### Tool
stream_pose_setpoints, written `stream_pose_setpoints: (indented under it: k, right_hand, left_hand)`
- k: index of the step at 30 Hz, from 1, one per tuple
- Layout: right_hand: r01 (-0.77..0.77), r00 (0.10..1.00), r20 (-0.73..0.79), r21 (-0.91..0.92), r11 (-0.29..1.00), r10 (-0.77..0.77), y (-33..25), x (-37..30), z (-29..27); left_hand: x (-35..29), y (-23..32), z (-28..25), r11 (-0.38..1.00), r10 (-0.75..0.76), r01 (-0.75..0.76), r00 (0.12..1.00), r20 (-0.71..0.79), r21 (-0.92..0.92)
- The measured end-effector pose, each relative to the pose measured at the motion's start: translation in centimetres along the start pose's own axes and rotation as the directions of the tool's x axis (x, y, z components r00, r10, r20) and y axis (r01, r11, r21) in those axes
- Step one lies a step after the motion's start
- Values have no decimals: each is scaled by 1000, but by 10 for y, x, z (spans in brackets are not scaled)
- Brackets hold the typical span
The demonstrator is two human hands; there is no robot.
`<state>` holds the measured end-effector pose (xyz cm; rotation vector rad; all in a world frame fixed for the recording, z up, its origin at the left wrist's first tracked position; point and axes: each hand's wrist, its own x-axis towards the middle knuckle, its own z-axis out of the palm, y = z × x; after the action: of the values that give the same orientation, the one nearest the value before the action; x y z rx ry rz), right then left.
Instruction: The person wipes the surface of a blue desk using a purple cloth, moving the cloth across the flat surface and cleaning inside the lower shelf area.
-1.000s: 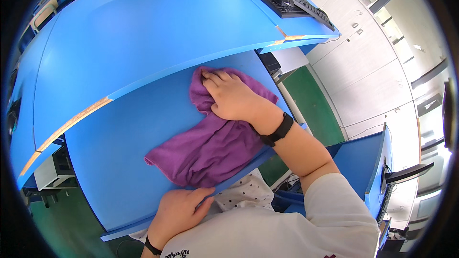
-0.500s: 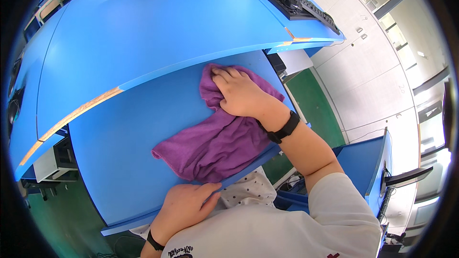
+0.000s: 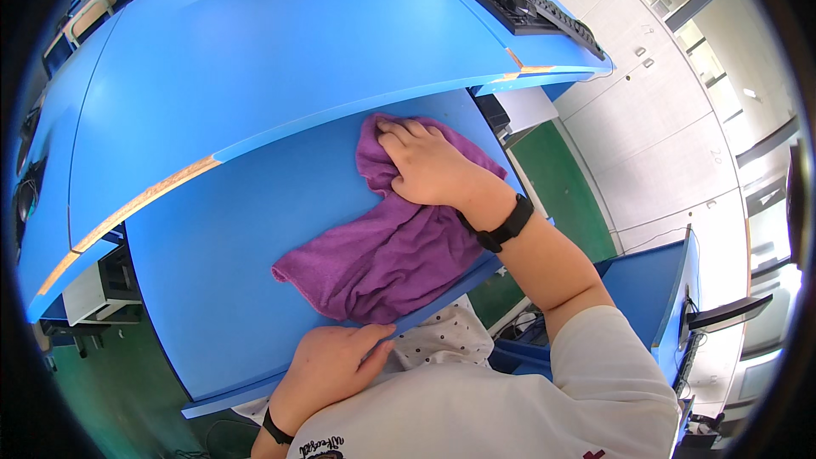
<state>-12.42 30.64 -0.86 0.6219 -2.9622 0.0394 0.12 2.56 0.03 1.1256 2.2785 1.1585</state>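
Observation:
A crumpled purple cloth lies spread on the blue pull-out shelf of a desk. My right hand presses onto the cloth's far part, fingers together and bent into its folds. A black band circles my right wrist. My left hand rests at the shelf's front edge, just short of the cloth's near side. Its thumb and forefinger are apart with nothing between them, and its other fingers are mostly hidden.
The blue desktop overhangs the shelf's far side, its edge chipped. A black keyboard and headphones sit at the far right. White cabinets line the right side, above green floor. A monitor stands at the lower right.

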Motion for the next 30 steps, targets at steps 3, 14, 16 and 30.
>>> stream_pose_setpoints:
  k: [3, 14, 16, 30]
  right_hand:
    - [0, 1000, 5, 5, 1000, 0, 0, 0, 1]
    - [-9, 1000, 24, -14, 1000, 9, -1, 1, 0]
    - [-7, 1000, 11, -18, 1000, 8, -2, 0, 0]
    - [4, 998, -58, -34, 999, -6, -5, 0, 5]
  left_hand:
    - [0, 0, 1, 1000, 4, -4, 1000, -9, -1]
    - [0, 2, -1, 1000, -10, 10, 1000, -2, -1]
    - [0, 2, -1, 1000, -15, 15, 1000, 2, 7]
    - [-2, -3, 2, 998, 50, -49, 999, -17, 31]
